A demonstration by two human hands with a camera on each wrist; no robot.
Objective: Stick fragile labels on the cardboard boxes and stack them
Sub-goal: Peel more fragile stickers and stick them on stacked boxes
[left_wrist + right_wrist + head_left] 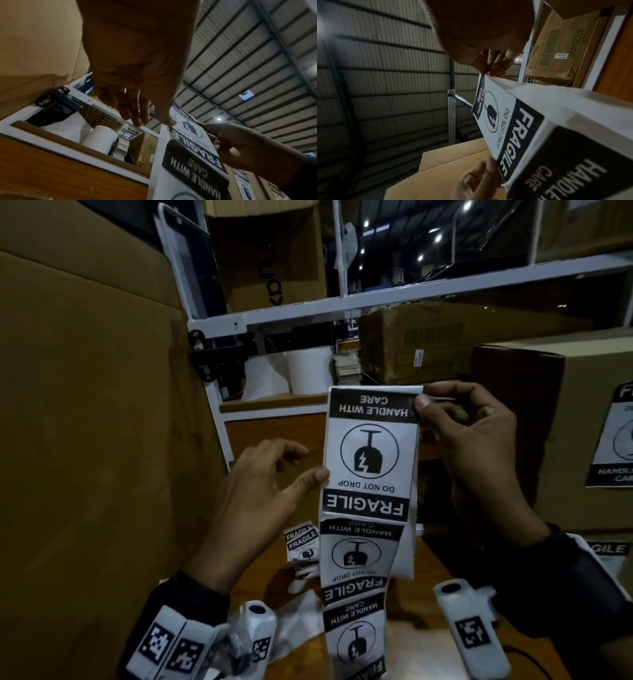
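Right hand (469, 436) pinches the top corner of the black-and-white fragile label strip (368, 460), held up over the wooden desk (435, 577), while the left hand (253, 494), fingers loose, just touches its edge, so it looks like he's mid-peel. Next he'd need to pull it free cleanly and press it on the big plain brown cardboard box (85, 405) at left. Can't tell how far the backing's lifted, and the strip's bottom is cut off.

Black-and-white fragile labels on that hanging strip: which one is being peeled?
The topmost black-and-white fragile label: the right hand pinches its upper corner; the labels below lie flat.
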